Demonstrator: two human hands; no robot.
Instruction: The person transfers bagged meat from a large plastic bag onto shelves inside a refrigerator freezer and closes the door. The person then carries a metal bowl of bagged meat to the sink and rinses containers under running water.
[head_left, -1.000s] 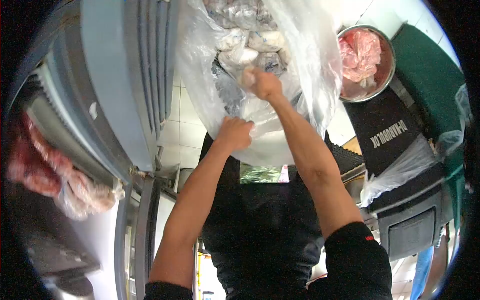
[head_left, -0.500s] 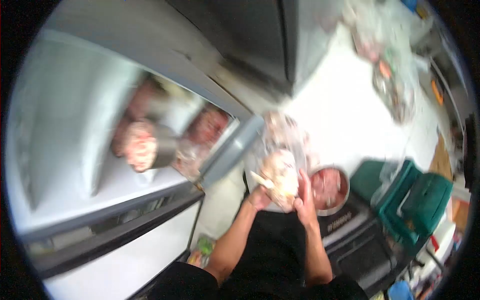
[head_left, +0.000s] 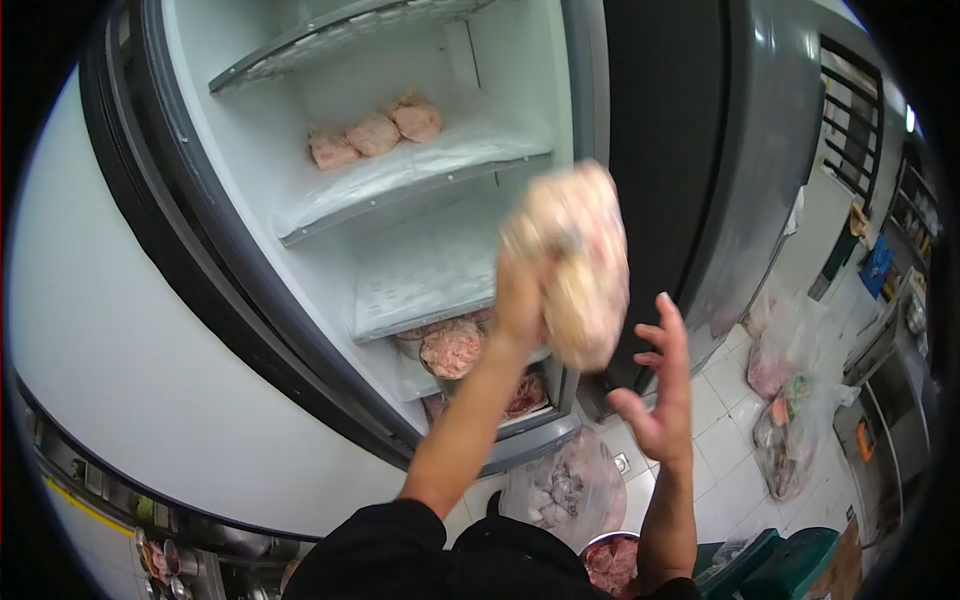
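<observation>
My left hand [head_left: 521, 298] grips a pale raw chicken [head_left: 585, 270], held up in front of the open fridge and smeared by motion. The fingers are partly hidden behind the bird. To its right, my right hand [head_left: 662, 385] is apart from it, fingers spread and holding nothing. Several pale raw chickens [head_left: 373, 134] sit in a row on an icy fridge shelf [head_left: 430, 185]. Below, an icy shelf [head_left: 430, 285] lies above a container of minced meat [head_left: 452, 348] and dark red meat [head_left: 525, 396] at the fridge bottom.
On the floor below stand a clear plastic bag [head_left: 560, 490] of pale pieces and a pot of red meat [head_left: 612, 562]. Filled plastic bags [head_left: 785, 440] lie on the tiles at right. The fridge door [head_left: 220, 370] hangs open at left; a green bin [head_left: 790, 562] stands lower right.
The chicken has risen from above the floor bag to the fridge front. My right hand has let go of it; the left still holds it. The view has turned up toward the fridge shelves.
</observation>
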